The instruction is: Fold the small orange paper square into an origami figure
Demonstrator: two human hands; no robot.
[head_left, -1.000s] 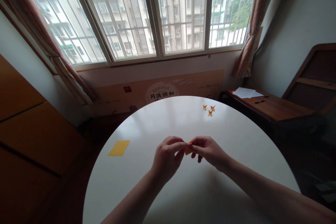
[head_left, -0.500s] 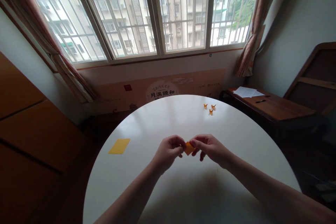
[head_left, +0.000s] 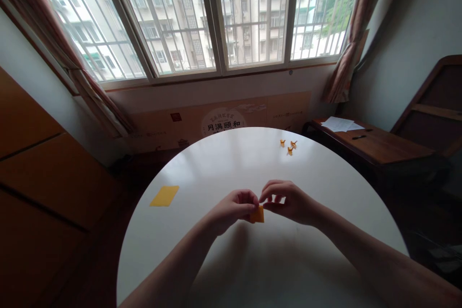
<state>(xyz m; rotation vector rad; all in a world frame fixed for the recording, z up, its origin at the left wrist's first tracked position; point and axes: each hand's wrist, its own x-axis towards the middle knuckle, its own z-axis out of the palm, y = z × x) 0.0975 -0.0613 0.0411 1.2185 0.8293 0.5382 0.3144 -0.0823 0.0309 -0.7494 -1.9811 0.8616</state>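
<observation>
Over the white round table, my left hand (head_left: 240, 206) pinches a small folded piece of orange paper (head_left: 259, 215) between thumb and fingers. The paper looks like a small square, partly covered by the left fingers. Close by its upper right edge is my right hand (head_left: 288, 200), thumb and curved fingers slightly apart; I see nothing held in it. Flat on the table to the left lies a stack or sheet of yellow paper (head_left: 164, 196). Three small folded orange paper birds (head_left: 290, 151) stand together toward the far right of the table.
The white round table (head_left: 216, 163) fills the middle, below a barred window (head_left: 252, 19). A wooden bench (head_left: 390, 147) at the right holds white papers (head_left: 342, 124) and small dark items. Orange-brown cabinets (head_left: 32, 173) stand at the left.
The folded paper has turned and moved slightly lower in my left hand. My right hand has loosened from the paper, its fingers lifting a little.
</observation>
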